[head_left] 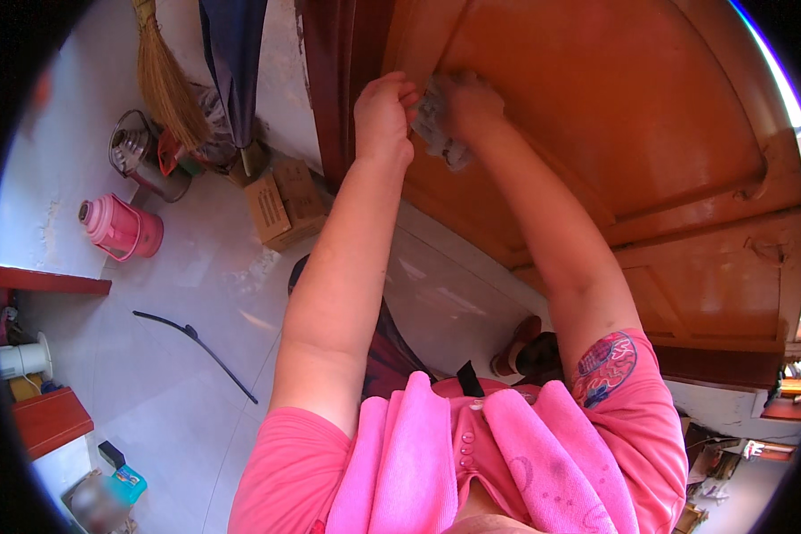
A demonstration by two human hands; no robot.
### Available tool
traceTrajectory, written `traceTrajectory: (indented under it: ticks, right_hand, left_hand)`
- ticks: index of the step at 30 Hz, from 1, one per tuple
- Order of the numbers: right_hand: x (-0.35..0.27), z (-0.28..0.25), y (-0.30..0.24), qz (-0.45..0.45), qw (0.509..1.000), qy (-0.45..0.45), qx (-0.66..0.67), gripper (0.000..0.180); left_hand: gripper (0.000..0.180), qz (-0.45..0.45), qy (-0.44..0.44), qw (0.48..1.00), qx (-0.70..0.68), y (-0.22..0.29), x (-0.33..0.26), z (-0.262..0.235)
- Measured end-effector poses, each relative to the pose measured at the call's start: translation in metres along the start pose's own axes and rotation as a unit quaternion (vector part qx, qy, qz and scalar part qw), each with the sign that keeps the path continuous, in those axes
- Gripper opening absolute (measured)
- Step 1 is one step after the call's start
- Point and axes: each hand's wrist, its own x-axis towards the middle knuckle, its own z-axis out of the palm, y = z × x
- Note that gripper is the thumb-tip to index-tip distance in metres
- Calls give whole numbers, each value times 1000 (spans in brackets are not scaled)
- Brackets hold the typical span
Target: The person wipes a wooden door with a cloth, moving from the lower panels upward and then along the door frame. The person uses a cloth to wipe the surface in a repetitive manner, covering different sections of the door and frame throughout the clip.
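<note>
An orange-brown wooden door (596, 98) with raised panels fills the upper right. My right hand (472, 105), partly blurred, presses a crumpled greyish-white rag (440, 133) against its surface; whether the rag is cloth or thin plastic is hard to tell. To its left, my left hand (385, 111) is raised beside the door's edge with its fingers curled in. What those fingers hold, if anything, is hidden. Both arms stretch forward, and a pink towel (418, 454) hangs around my neck over a pink shirt.
Along the left wall stand a pink thermos flask (126, 227), a metal flask (151, 165), and a cardboard box (285, 205). A straw broom (165, 80) hangs above them. One black wiper blade (196, 343) lies on the tiled floor (173, 392).
</note>
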Motion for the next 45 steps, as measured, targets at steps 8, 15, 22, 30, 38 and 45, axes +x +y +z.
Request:
traceTrajectory:
  ticks: [8, 15, 22, 30, 38, 45]
  right_hand:
    - [4, -9, -4, -6, 1000, -28, -4, 59]
    - [-6, -2, 10, -11, 999, -1, -39, 51]
    - [20, 18, -2, -19, 999, 24, -30, 49]
    - [-20, 2, 17, -32, 999, 26, -20, 55]
    - [-111, 20, 108, 38, 995, 48, -73, 59]
    - [-206, 17, 187, 87, 988, 57, -114, 59]
  left_hand:
    - [32, -10, 6, 1000, -7, -2, 4, -2]
    - [31, -9, 15, 1000, -8, 1, 3, -5]
    - [29, -7, 1, 1000, -9, -3, 4, 2]
    - [25, -3, -10, 1000, -12, -9, 10, 0]
    - [27, -18, -9, 1000, 23, -13, 11, 1]
    - [29, -19, -6, 1000, 23, -14, 12, -10]
